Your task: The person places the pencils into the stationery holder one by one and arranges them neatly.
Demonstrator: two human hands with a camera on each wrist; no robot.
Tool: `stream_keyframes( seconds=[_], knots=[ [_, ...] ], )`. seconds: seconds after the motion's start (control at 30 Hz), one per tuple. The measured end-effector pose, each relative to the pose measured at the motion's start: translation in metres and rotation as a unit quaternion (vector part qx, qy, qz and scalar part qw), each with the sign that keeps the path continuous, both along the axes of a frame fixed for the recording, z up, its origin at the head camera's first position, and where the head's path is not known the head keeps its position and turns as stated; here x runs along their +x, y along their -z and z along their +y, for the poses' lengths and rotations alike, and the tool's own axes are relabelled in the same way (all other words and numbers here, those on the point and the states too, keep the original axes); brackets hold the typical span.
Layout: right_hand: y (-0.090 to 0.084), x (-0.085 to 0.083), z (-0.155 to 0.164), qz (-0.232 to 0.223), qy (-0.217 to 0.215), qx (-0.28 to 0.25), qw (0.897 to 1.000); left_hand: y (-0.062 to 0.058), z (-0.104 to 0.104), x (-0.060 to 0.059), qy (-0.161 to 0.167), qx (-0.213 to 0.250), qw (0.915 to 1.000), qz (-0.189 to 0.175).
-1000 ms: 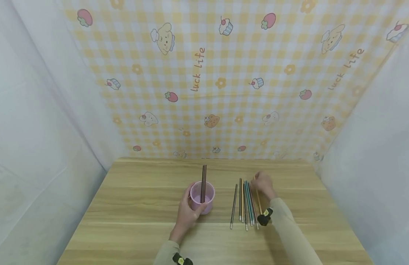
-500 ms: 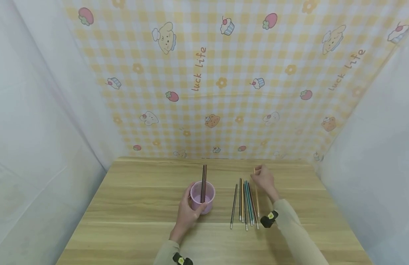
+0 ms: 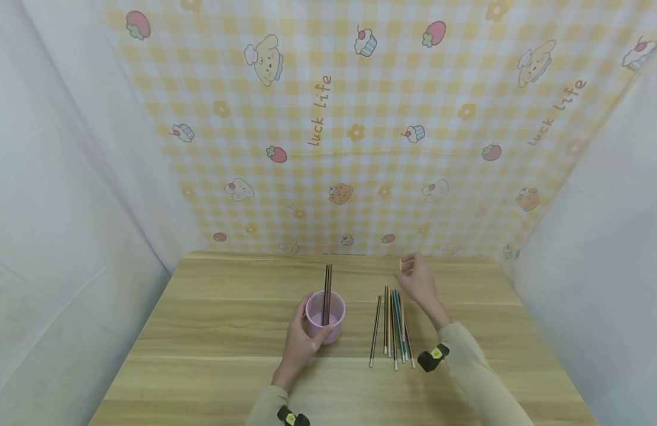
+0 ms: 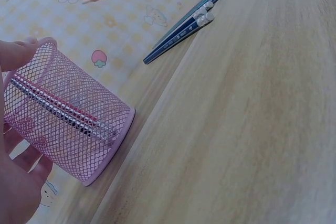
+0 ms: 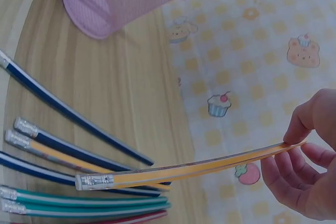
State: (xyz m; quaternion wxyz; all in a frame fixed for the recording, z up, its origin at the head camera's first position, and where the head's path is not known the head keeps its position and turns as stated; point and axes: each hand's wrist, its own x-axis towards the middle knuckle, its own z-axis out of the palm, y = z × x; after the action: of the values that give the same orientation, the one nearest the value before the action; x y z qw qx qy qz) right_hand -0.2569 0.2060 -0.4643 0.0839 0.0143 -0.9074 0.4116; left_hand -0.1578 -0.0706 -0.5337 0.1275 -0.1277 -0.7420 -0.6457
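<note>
Fingers of the right hand (image 3: 417, 283) pinch a yellow pencil (image 5: 189, 170) above the row of pencils (image 3: 393, 325) on the wooden table (image 3: 216, 331). Left hand (image 3: 298, 343) grips the pink mesh cup (image 3: 325, 316) with two pencils inside. "Luck life" is written on the far cloth (image 3: 317, 112).

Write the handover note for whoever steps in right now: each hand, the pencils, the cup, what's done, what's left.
Left hand: grips the pink mesh cup, upright on the wooden table.
Right hand: pinches one yellow pencil, lifted clear of the table, beyond the far end of the row.
Done: two dark pencils stand in the cup.
Left: the held pencil is not yet in the cup; a row of loose pencils lies side by side to the right of the cup, apart from it.
</note>
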Motion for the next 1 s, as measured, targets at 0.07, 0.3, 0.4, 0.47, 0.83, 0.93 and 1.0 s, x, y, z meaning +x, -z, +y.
stream_keyframes(
  seconds=[0.07,0.3,0.4,0.47,0.83,0.93,1.0],
  knots=[
    [-0.004,0.001,-0.004,0.006,-0.001,-0.004,1.0,0.0,0.0,0.0,-0.001,0.0,1.0,0.0],
    [-0.017,0.008,-0.016,0.039,-0.017,-0.024,0.999,0.0,0.0,0.0,-0.004,-0.003,1.0,-0.005],
    [-0.023,0.011,-0.021,0.053,-0.022,-0.028,0.998,0.0,0.0,0.001,-0.004,-0.003,1.0,-0.007],
    [-0.028,0.013,-0.024,0.057,-0.021,-0.04,0.997,-0.001,0.0,0.001,-0.006,-0.003,1.0,-0.007],
    [-0.061,0.026,-0.048,0.135,-0.047,-0.104,0.984,-0.004,-0.001,0.002,0.0,-0.002,1.0,-0.005],
    [-0.079,0.038,-0.059,0.155,-0.06,-0.128,0.978,-0.004,-0.001,0.002,0.003,-0.001,1.0,-0.006],
    [-0.091,0.045,-0.068,0.164,-0.071,-0.149,0.973,-0.003,-0.001,0.002,0.001,-0.002,1.0,-0.006]
  ],
)
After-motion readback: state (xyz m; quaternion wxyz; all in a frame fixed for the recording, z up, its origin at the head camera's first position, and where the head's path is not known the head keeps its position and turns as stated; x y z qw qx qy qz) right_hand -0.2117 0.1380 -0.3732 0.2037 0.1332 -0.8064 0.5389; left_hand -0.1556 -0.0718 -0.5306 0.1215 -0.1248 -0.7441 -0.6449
